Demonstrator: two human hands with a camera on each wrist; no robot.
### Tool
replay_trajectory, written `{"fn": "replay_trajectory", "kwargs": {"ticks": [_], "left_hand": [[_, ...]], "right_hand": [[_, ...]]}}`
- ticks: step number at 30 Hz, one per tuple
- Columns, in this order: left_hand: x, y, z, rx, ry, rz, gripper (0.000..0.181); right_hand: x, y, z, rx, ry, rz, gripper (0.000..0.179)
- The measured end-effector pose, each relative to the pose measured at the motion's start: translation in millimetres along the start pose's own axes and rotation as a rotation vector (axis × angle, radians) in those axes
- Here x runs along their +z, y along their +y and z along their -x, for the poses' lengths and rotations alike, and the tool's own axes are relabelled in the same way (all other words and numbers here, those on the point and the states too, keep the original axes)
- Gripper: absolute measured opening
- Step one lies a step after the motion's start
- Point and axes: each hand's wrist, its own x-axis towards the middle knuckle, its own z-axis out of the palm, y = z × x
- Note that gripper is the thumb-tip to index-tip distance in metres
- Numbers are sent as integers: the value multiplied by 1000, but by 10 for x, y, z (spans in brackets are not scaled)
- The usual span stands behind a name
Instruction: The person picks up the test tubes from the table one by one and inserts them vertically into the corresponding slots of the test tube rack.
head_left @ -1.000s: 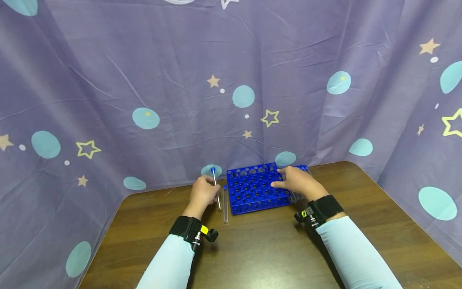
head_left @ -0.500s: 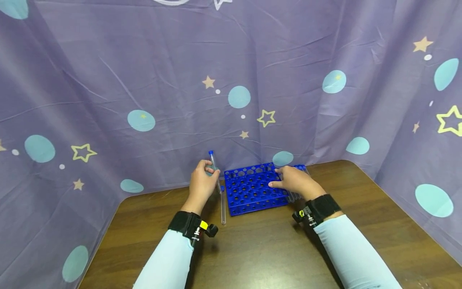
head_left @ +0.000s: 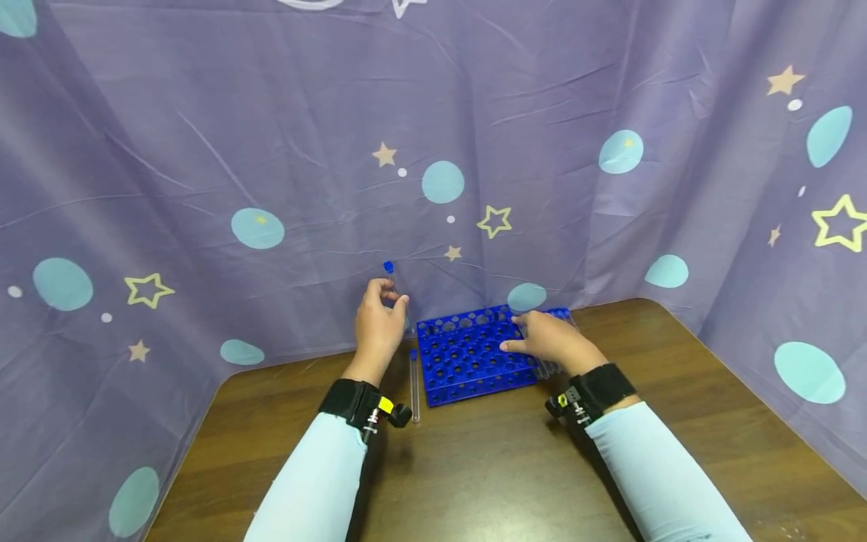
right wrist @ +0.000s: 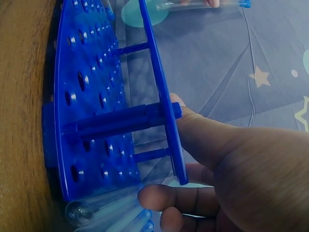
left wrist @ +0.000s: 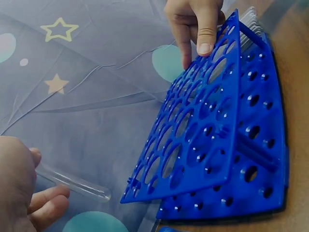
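My left hand pinches a clear test tube between thumb and fingers. The tube is raised and tilted, its blue cap upward, and its bare rounded end hangs left of the rack. A blue test tube rack stands on the table, its holes bare. My right hand grips the rack's right end, with the thumb on the top plate and fingers at the edge. Another blue-capped test tube lies on the table just left of the rack.
Several capped test tubes lie close against the rack's right side, partly hidden under my right hand. Behind the wooden table hangs a purple curtain with stars and dots, near the rack's back edge.
My left hand has lifted its test tube up and away from the table, toward the curtain. The right hand stays on the rack. The view has shifted slightly.
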Motion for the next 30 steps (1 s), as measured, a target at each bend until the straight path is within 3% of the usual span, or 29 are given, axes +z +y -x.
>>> {"fn": "replay_trajectory", "kwargs": {"ticks": [9,19,30], "left_hand": [[84,33,-69,45,53,54,34],[166,19,-61,58,49,82,36],[295,-102,-43,42,8,32,32]], "right_hand": [[25,17,-19,-5,13,-7,81],[22,3,-18,-5,21,-2,79],[13,-1,-2,-15,32,11,78]]}}
